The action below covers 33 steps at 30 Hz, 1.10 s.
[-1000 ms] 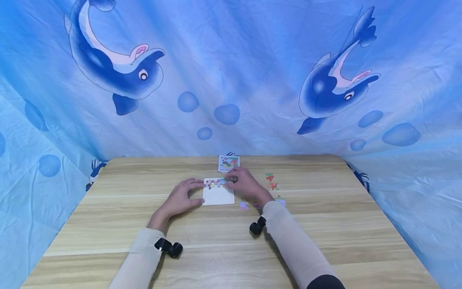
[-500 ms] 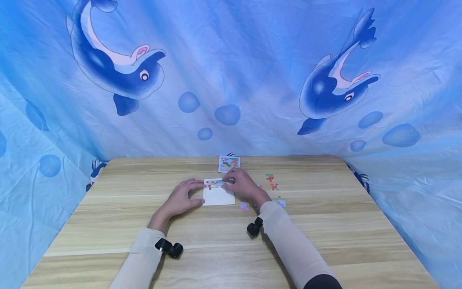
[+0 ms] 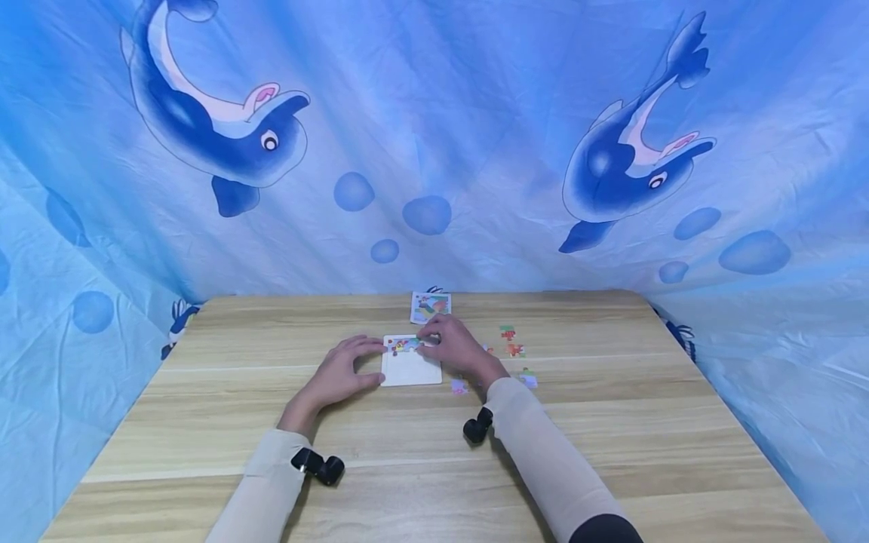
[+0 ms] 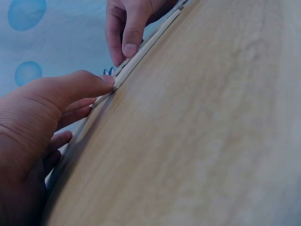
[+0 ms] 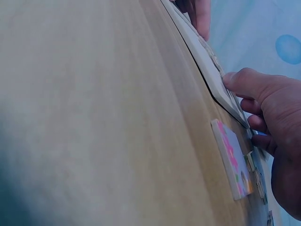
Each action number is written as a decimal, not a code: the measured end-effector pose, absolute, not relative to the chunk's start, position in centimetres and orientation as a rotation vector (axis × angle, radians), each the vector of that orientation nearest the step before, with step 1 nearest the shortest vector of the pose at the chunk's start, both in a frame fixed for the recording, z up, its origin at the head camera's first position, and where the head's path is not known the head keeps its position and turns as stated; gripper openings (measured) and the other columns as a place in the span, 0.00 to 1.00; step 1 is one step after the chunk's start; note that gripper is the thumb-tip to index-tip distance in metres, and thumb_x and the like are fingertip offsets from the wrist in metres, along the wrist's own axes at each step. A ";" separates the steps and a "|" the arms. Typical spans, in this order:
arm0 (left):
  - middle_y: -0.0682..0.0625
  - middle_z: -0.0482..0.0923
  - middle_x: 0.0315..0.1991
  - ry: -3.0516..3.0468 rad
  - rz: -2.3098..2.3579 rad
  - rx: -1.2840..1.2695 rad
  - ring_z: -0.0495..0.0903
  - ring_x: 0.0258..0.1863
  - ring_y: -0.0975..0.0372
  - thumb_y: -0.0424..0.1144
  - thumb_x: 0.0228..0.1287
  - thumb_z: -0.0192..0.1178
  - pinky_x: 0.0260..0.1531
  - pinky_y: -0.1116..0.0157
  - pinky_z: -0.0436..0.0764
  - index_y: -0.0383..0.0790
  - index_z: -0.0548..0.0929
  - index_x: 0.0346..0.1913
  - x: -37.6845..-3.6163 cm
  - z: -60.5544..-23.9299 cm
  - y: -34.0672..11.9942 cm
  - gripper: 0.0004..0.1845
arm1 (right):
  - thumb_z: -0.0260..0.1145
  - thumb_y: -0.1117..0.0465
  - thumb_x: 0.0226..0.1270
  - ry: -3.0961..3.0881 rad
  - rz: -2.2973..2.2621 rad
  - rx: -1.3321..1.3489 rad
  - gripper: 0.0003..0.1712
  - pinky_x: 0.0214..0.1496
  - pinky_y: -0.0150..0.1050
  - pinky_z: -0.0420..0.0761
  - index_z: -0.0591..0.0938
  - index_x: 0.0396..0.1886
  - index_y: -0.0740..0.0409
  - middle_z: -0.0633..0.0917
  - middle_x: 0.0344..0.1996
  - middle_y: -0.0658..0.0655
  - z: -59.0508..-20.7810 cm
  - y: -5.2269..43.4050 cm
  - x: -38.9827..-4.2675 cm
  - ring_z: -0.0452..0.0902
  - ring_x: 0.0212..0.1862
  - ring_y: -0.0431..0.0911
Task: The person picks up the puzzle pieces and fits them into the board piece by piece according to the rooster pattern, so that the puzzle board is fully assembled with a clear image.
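Observation:
A white puzzle tray [image 3: 411, 371] lies on the table, with joined colorful puzzle pieces [image 3: 400, 345] along its top edge. My left hand [image 3: 342, 369] holds the tray's left side, thumb at the lower corner and fingers at the upper one. The left wrist view has its thumb [image 4: 101, 84] against the tray's edge. At the tray's upper right, my right hand [image 3: 456, 347] pinches a puzzle piece between thumb and fingers and presses it in the top row; the fingers mostly hide it. In the right wrist view its thumb [image 5: 237, 82] rests down at the tray.
Loose puzzle pieces lie right of the tray: a red-green one [image 3: 508, 332], an orange one [image 3: 515, 351], a purple-green one [image 3: 528, 378] and a lilac one [image 3: 459, 386], among others partly under the right forearm. A picture card [image 3: 431, 304] lies behind the tray.
My right hand has shifted slightly left along the tray's top row, the forearm following. The left hand and the tray stay in place.

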<state>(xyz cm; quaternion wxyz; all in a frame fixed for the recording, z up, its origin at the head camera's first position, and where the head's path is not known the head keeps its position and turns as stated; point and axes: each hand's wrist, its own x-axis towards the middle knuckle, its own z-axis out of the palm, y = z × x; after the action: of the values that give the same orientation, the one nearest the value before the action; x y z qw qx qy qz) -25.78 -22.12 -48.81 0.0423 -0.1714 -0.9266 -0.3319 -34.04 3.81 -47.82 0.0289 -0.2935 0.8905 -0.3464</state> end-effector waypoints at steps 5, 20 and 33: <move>0.52 0.71 0.67 -2.841 -1.020 -0.523 0.58 0.74 0.49 0.51 0.54 0.69 0.69 0.37 0.53 0.53 0.79 0.61 -25.7 -48.7 -22.1 0.29 | 0.70 0.52 0.61 2.747 -1.062 -0.915 0.15 0.60 0.43 0.77 0.86 0.46 0.51 0.81 0.47 0.50 -47.7 3.7 -34.1 0.74 0.53 0.46; 0.53 0.72 0.67 -2.837 -0.990 -0.523 0.59 0.73 0.48 0.51 0.53 0.69 0.69 0.38 0.54 0.53 0.79 0.60 -25.9 -48.8 -22.0 0.29 | 0.69 0.53 0.61 2.756 -1.057 -0.977 0.14 0.58 0.45 0.75 0.87 0.46 0.48 0.81 0.46 0.49 -47.8 3.5 -34.0 0.73 0.52 0.46; 0.53 0.72 0.67 -2.839 -0.999 -0.512 0.58 0.73 0.49 0.51 0.53 0.69 0.69 0.38 0.54 0.54 0.79 0.60 -26.0 -49.0 -22.0 0.29 | 0.68 0.53 0.63 2.774 -1.018 -1.026 0.12 0.56 0.44 0.75 0.87 0.45 0.47 0.80 0.44 0.48 -47.7 3.3 -33.9 0.73 0.49 0.45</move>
<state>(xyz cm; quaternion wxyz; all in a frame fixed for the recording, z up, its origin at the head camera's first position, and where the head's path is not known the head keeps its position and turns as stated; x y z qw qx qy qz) -25.97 -21.99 -48.96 0.0442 -0.1675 -0.9290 -0.3270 -33.95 3.35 -47.67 0.0068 -0.3280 0.8869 -0.3254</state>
